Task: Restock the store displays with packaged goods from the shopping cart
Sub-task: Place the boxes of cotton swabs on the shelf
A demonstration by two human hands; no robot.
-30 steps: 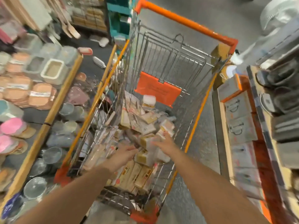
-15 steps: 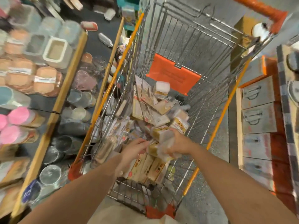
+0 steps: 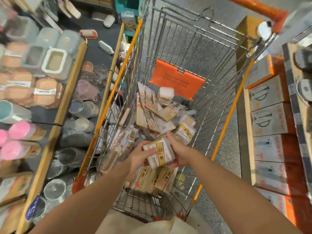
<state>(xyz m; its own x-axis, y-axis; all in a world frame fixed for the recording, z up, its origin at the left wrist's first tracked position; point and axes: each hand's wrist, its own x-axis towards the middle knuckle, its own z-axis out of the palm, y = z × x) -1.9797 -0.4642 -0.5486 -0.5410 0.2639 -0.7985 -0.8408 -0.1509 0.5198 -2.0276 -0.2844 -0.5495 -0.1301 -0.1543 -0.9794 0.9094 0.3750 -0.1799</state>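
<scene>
A wire shopping cart (image 3: 219, 105) with orange trim stands in the aisle below me, holding several small packaged goods (image 3: 157, 115). Both my hands reach into it. A clear box of cotton swabs with a yellow label (image 3: 159, 153) is lifted just above the pile. My left hand (image 3: 139, 157) grips its left side and my right hand (image 3: 179, 152) holds its right side from underneath. More flat yellow packs (image 3: 154, 180) lie stacked under my hands at the near end of the cart.
A display shelf (image 3: 55, 114) with a wooden edge runs along the left, stocked with plastic containers, jars and pink-lidded tubs. On the right stand stacked orange and grey boxed goods (image 3: 268, 119). An orange child-seat flap (image 3: 177, 80) hangs at the cart's far end.
Both hands have closed on the swab box and raised it out of the pile. The view has tilted down and closer to the cart.
</scene>
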